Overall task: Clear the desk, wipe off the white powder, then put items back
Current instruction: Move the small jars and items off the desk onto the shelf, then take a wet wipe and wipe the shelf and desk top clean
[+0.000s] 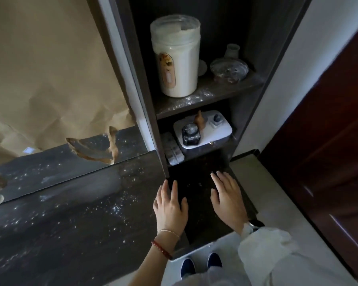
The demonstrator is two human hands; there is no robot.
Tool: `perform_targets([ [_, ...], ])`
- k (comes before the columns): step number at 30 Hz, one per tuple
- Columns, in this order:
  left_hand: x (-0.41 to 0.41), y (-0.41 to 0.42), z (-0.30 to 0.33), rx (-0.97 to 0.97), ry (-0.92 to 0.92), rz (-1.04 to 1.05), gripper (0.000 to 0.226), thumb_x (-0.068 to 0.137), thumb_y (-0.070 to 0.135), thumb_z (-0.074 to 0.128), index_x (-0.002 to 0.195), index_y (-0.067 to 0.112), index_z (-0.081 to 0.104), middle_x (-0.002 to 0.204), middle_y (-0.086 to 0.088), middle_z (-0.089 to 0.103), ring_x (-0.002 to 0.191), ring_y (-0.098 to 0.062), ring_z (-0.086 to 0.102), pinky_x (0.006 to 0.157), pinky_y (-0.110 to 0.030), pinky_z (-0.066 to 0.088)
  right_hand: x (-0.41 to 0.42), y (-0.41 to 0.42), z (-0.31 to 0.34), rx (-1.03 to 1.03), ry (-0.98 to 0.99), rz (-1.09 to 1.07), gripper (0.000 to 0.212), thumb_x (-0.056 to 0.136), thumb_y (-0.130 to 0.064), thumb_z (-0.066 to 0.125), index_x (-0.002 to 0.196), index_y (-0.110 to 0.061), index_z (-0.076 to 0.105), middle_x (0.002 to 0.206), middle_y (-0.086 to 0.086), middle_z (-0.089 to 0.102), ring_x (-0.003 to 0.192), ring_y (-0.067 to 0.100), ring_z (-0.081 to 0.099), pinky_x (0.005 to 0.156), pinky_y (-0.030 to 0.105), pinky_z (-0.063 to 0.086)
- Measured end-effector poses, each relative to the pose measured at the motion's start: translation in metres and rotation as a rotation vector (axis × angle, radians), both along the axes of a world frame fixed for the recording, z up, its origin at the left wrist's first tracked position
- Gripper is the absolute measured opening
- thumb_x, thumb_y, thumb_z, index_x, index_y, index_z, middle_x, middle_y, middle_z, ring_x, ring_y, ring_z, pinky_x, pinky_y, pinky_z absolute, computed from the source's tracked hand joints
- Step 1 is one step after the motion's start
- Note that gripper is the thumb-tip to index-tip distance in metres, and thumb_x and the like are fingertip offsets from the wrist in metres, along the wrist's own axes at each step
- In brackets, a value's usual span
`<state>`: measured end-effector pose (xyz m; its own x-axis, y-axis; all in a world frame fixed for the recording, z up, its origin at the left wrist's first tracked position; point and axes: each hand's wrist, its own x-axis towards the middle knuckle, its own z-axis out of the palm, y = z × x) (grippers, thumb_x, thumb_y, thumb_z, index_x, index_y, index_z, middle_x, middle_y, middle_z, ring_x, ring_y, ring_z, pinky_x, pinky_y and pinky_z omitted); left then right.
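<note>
The dark desk [70, 223] is dusted with white powder [116, 205], thickest left of centre. My left hand [171, 205] and my right hand [228, 198] hover flat, fingers straight, over the desk's right end below a dark shelf unit; neither holds anything. On the upper shelf [207, 96], also speckled with powder, stand a tall white canister [177, 58], a glass dish [228, 69] and a small glass bottle [232, 51]. The lower shelf holds a white box [212, 131] with a dark powder-dusted ink bottle [190, 134] and a small brown figure [199, 120] on it.
A mirror [60, 159] behind the desk is partly covered by torn brown paper [39, 79]. A flat grey patterned item [173, 149] lies beside the white box. A dark red door [329, 151] stands to the right. My blue shoes [201, 265] show on the pale floor.
</note>
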<state>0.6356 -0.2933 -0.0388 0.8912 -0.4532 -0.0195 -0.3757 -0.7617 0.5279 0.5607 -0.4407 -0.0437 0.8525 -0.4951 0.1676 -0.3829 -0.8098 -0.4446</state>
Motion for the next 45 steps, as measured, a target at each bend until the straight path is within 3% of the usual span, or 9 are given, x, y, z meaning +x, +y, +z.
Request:
perform_targets([
  [2, -0.016, 0.001, -0.011, 0.111, 0.073, -0.115, 0.052, 0.09, 0.032, 0.047, 0.139, 0.017, 0.036, 0.148, -0.014, 0.028, 0.136, -0.033, 0.024, 0.107, -0.048, 0.026, -0.034, 0.004, -0.015, 0.093, 0.097, -0.077, 0.033, 0.089, -0.019, 0.046, 0.117, -0.008, 0.058, 0.119, 0.012, 0.061, 0.12, 0.03, 0.049, 0.099, 0.043, 0.04],
  [4, -0.029, -0.006, -0.017, 0.144, 0.143, -0.235, 0.053, 0.092, 0.035, 0.046, 0.141, 0.018, 0.031, 0.152, -0.01, 0.018, 0.139, -0.028, 0.015, 0.111, -0.043, 0.019, -0.071, 0.007, -0.023, 0.25, 0.2, -0.157, 0.037, 0.092, -0.026, 0.039, 0.118, -0.008, 0.058, 0.12, 0.01, 0.06, 0.121, 0.025, 0.047, 0.101, 0.036, 0.037],
  [7, -0.054, -0.033, -0.017, 0.158, 0.134, -0.435, 0.051, 0.093, 0.034, 0.045, 0.139, 0.018, 0.033, 0.148, -0.007, 0.027, 0.137, -0.024, 0.021, 0.111, -0.039, 0.02, -0.13, 0.007, -0.025, 0.356, 0.204, -0.355, 0.059, 0.083, -0.039, 0.024, 0.116, -0.005, 0.059, 0.116, 0.013, 0.062, 0.113, 0.028, 0.052, 0.096, 0.035, 0.04],
  [12, -0.133, -0.091, -0.023, 0.278, 0.091, -0.833, 0.042, 0.095, 0.033, 0.038, 0.133, 0.017, 0.04, 0.139, -0.003, 0.041, 0.127, -0.021, 0.036, 0.105, -0.034, 0.03, -0.245, 0.01, -0.016, 0.396, 0.185, -0.724, 0.041, 0.087, -0.024, 0.039, 0.119, -0.006, 0.057, 0.12, 0.012, 0.06, 0.118, 0.029, 0.048, 0.097, 0.037, 0.038],
  [17, -0.265, -0.128, -0.024, 0.313, 0.02, -1.219, 0.039, 0.095, 0.031, 0.037, 0.13, 0.018, 0.045, 0.134, -0.001, 0.048, 0.121, -0.019, 0.044, 0.1, -0.031, 0.032, -0.38, 0.033, -0.015, 0.373, 0.125, -1.054, 0.032, 0.09, -0.016, 0.046, 0.121, -0.011, 0.056, 0.123, 0.007, 0.058, 0.12, 0.027, 0.046, 0.096, 0.036, 0.038],
  [26, -0.574, -0.15, -0.027, 0.388, -0.045, -1.682, 0.039, 0.093, 0.03, 0.04, 0.13, 0.02, 0.045, 0.132, -0.002, 0.049, 0.12, -0.021, 0.044, 0.098, -0.032, 0.032, -0.657, 0.107, -0.018, 0.411, -0.009, -1.583, 0.031, 0.089, -0.012, 0.05, 0.119, -0.006, 0.056, 0.118, 0.015, 0.059, 0.112, 0.034, 0.049, 0.094, 0.043, 0.041],
  [32, -0.727, -0.15, -0.022, 0.373, -0.079, -1.928, 0.038, 0.093, 0.029, 0.042, 0.13, 0.022, 0.045, 0.133, 0.0, 0.048, 0.121, -0.019, 0.043, 0.096, -0.03, 0.033, -0.777, 0.145, -0.026, 0.472, -0.15, -1.867, 0.037, 0.08, -0.018, 0.045, 0.109, -0.001, 0.062, 0.105, 0.019, 0.065, 0.099, 0.038, 0.059, 0.088, 0.046, 0.046],
  [39, -0.867, -0.215, -0.062, 0.444, -0.107, -2.025, 0.041, 0.092, 0.034, 0.036, 0.13, 0.023, 0.048, 0.132, -0.003, 0.051, 0.119, -0.023, 0.044, 0.098, -0.036, 0.037, -0.899, 0.101, -0.052, 0.545, -0.171, -1.928, 0.063, 0.077, -0.039, 0.025, 0.117, 0.0, 0.056, 0.11, 0.019, 0.062, 0.104, 0.036, 0.057, 0.092, 0.042, 0.043],
  [45, -0.989, -0.288, -0.107, 0.569, 0.084, -1.931, 0.029, 0.09, 0.024, 0.047, 0.115, 0.013, 0.056, 0.117, -0.01, 0.058, 0.107, -0.03, 0.053, 0.092, -0.043, 0.044, -1.01, 0.027, -0.093, 0.701, -0.203, -1.959, 0.049, 0.085, -0.026, 0.035, 0.128, -0.004, 0.046, 0.12, 0.018, 0.056, 0.114, 0.033, 0.05, 0.097, 0.037, 0.037],
])
